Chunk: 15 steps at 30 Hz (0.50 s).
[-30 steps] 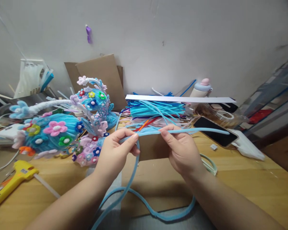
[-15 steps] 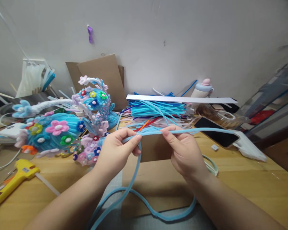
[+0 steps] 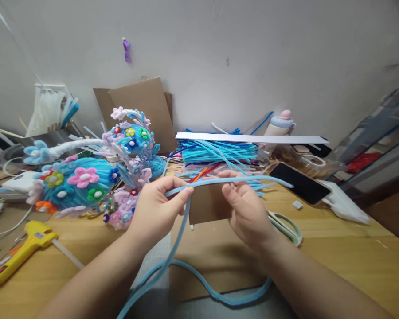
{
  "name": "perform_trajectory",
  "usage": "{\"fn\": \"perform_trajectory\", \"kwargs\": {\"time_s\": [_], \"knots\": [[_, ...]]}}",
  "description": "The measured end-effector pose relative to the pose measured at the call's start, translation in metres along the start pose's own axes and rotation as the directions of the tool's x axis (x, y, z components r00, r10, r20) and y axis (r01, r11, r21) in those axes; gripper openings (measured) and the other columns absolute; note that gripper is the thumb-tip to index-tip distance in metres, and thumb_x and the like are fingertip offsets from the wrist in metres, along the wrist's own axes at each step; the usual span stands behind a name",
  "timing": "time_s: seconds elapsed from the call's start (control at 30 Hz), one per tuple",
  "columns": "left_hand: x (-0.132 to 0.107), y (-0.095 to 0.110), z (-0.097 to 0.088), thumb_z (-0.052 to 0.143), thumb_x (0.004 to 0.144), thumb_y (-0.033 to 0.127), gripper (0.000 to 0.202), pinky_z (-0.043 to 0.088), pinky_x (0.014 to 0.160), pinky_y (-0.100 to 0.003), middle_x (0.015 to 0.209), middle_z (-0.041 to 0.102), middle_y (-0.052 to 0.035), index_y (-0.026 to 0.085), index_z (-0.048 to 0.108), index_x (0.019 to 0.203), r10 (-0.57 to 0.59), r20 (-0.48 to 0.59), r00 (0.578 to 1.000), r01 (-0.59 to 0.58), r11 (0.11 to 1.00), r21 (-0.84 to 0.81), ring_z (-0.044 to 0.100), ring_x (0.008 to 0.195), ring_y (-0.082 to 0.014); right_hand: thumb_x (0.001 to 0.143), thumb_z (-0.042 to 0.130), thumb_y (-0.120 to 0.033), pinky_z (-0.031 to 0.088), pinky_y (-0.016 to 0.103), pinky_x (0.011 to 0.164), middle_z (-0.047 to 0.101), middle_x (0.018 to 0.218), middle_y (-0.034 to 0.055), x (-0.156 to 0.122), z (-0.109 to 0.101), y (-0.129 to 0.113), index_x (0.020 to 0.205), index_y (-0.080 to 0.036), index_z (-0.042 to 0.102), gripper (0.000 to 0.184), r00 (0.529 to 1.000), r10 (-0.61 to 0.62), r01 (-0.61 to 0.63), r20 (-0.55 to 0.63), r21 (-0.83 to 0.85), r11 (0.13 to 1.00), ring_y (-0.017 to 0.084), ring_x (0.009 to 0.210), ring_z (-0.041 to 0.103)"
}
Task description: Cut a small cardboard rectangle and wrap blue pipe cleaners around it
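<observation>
My left hand (image 3: 164, 201) pinches a light blue pipe cleaner (image 3: 202, 181) between thumb and fingers. One length hangs from this hand and loops across the lap area; the free end points right, over the phone. My right hand (image 3: 246, 204) is loosely closed around the same strand, its thumb below the strand and its fingertips behind it. Between the hands is a small brown cardboard piece (image 3: 209, 204); its grip is partly hidden. Green-handled scissors (image 3: 294, 232) lie beside my right wrist. A larger cardboard sheet (image 3: 213, 248) lies beneath.
Flower-covered blue baskets (image 3: 83, 177) stand at left, with a yellow glue gun (image 3: 29, 243) in front. A pile of blue pipe cleaners (image 3: 219, 153) lies behind my hands under a white strip (image 3: 252, 138). At right are a phone (image 3: 299, 182) and a bottle (image 3: 278, 124).
The strand's free end has slid left, and my right thumb has dropped away from it. Both hands and the small cardboard piece have shifted slightly left, showing more of the scissors.
</observation>
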<state>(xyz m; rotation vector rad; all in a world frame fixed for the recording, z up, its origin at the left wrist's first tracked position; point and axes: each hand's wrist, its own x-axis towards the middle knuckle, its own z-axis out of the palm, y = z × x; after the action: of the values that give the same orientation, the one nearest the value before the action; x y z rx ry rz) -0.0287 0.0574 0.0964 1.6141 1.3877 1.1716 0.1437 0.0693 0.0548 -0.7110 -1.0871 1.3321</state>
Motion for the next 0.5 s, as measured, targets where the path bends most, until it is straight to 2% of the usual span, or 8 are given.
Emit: {"fn": "perform_trajectory", "kwargs": {"time_s": [0.1,0.2,0.27,0.3,0.37,0.4,0.47,0.5], "knots": [[-0.001,0.003,-0.009,0.063,0.076,0.033,0.016,0.038,0.048,-0.018,0.059,0.060,0.0028,0.018,0.061,0.073,0.066,-0.109,0.992,-0.061,0.997,0.048,0.052,0.052,-0.0095,0.076,0.064,-0.048,0.042,0.040,0.089,0.064,0.100,0.0065,-0.012,0.013,0.010,0.091,-0.023,0.058,0.030,0.969,0.237,-0.246,0.069,0.187,0.951,0.023,0.101,0.056],[0.001,0.003,-0.015,0.064,0.074,0.033,0.016,0.040,0.056,-0.019,0.065,0.061,0.0022,0.018,0.063,0.071,0.124,-0.213,0.969,-0.110,0.991,0.078,0.054,0.061,-0.0115,0.078,0.064,-0.041,0.035,0.039,0.098,0.064,0.101,0.0074,-0.031,0.030,0.019,0.088,-0.019,0.061,0.024,0.844,0.485,-0.535,0.229,0.303,0.789,0.020,0.103,0.057],[0.002,0.003,-0.015,0.065,0.073,0.033,0.016,0.040,0.056,-0.019,0.063,0.060,0.0024,0.018,0.063,0.069,0.137,-0.245,0.960,-0.119,0.989,0.086,0.053,0.061,-0.0122,0.082,0.061,-0.036,0.031,0.037,0.101,0.063,0.107,0.0081,-0.043,0.040,0.022,0.099,-0.018,0.063,0.025,0.761,0.512,-0.639,0.399,0.322,0.698,0.018,0.107,0.055],[0.002,0.003,-0.014,0.065,0.073,0.033,0.016,0.039,0.054,-0.019,0.062,0.059,0.0026,0.018,0.063,0.068,0.130,-0.238,0.962,-0.113,0.990,0.083,0.052,0.060,-0.0122,0.084,0.059,-0.034,0.029,0.035,0.101,0.062,0.111,0.0081,-0.047,0.044,0.022,0.106,-0.019,0.061,0.027,0.737,0.486,-0.659,0.470,0.338,0.672,0.017,0.109,0.054],[0.002,0.004,-0.011,0.065,0.073,0.032,0.015,0.037,0.050,-0.019,0.058,0.058,0.0030,0.018,0.062,0.067,0.107,-0.199,0.974,-0.092,0.992,0.083,0.050,0.056,-0.0116,0.087,0.055,-0.033,0.032,0.033,0.099,0.062,0.110,0.0068,-0.052,0.050,0.021,0.112,-0.020,0.059,0.028,0.726,0.437,-0.667,0.531,0.390,0.635,0.016,0.105,0.056],[0.002,0.004,-0.010,0.064,0.073,0.032,0.015,0.035,0.047,-0.018,0.055,0.057,0.0032,0.018,0.062,0.068,0.096,-0.174,0.980,-0.082,0.993,0.085,0.049,0.053,-0.0110,0.087,0.054,-0.033,0.036,0.033,0.096,0.063,0.103,0.0056,-0.052,0.051,0.021,0.111,-0.020,0.060,0.028,0.730,0.432,-0.667,0.529,0.417,0.617,0.015,0.099,0.059],[0.002,0.004,-0.007,0.064,0.073,0.032,0.015,0.032,0.043,-0.018,0.051,0.054,0.0039,0.017,0.063,0.069,0.092,-0.146,0.985,-0.079,0.993,0.088,0.046,0.049,-0.0099,0.086,0.056,-0.035,0.045,0.032,0.081,0.062,0.077,0.0003,-0.049,0.049,0.024,0.100,-0.018,0.062,0.023,0.733,0.459,-0.675,0.502,0.454,0.582,0.012,0.073,0.061],[0.003,0.004,-0.006,0.064,0.073,0.032,0.015,0.031,0.043,-0.018,0.049,0.053,0.0043,0.017,0.063,0.069,0.096,-0.145,0.985,-0.084,0.993,0.087,0.045,0.047,-0.0096,0.085,0.058,-0.035,0.047,0.028,0.070,0.055,0.064,-0.0034,-0.048,0.047,0.025,0.094,-0.018,0.062,0.020,0.730,0.477,-0.681,0.490,0.461,0.568,0.009,0.058,0.055]]}}
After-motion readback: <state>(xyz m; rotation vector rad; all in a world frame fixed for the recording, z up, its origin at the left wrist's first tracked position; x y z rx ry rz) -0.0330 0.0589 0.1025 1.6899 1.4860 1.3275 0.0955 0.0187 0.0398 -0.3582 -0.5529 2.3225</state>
